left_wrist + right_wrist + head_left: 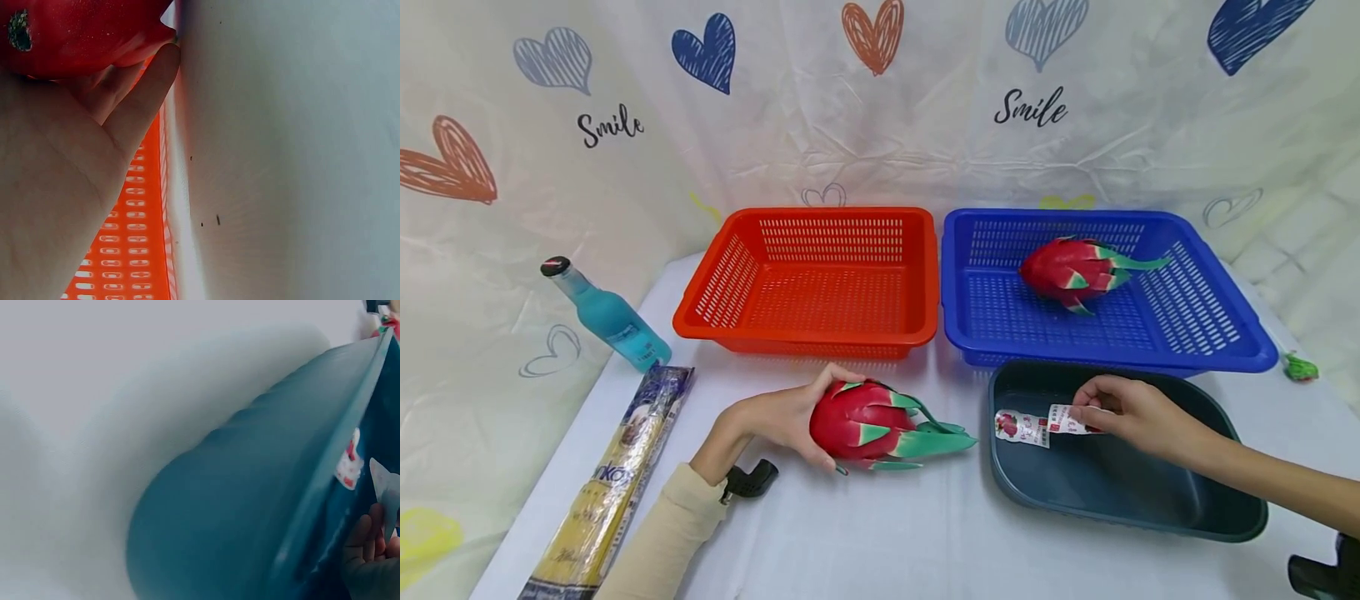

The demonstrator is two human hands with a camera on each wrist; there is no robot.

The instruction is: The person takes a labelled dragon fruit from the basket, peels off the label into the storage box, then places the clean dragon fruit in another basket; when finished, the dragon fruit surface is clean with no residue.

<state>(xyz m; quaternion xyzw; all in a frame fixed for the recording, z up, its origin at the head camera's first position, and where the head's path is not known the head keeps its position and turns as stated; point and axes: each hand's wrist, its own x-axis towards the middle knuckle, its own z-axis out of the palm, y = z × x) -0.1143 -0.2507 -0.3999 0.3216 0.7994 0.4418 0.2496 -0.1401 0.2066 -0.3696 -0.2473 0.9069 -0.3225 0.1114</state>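
My left hand [790, 417] grips the rounded end of a red dragon fruit [861, 421] with green-tipped leaves, thumb on the near side and fingers over the far side. Its green leaves point right, over the white table. In the left wrist view the fruit's brown stem scar [19, 30] shows close to the palm. Over the dark teal tub [1120, 508], my right hand [1135, 412] pinches a small white packet [1067, 419] with red print. A similar packet [1017, 427], with a red fruit picture, lies in the tub at its left end.
Behind stand an orange-red basket [842, 300] and a blue basket [992, 321] holding another dragon fruit [1067, 271]. To the left are a blue bottle [617, 325] and a long pack of pasta [617, 492]. A small green object [1300, 367] sits at the far right.
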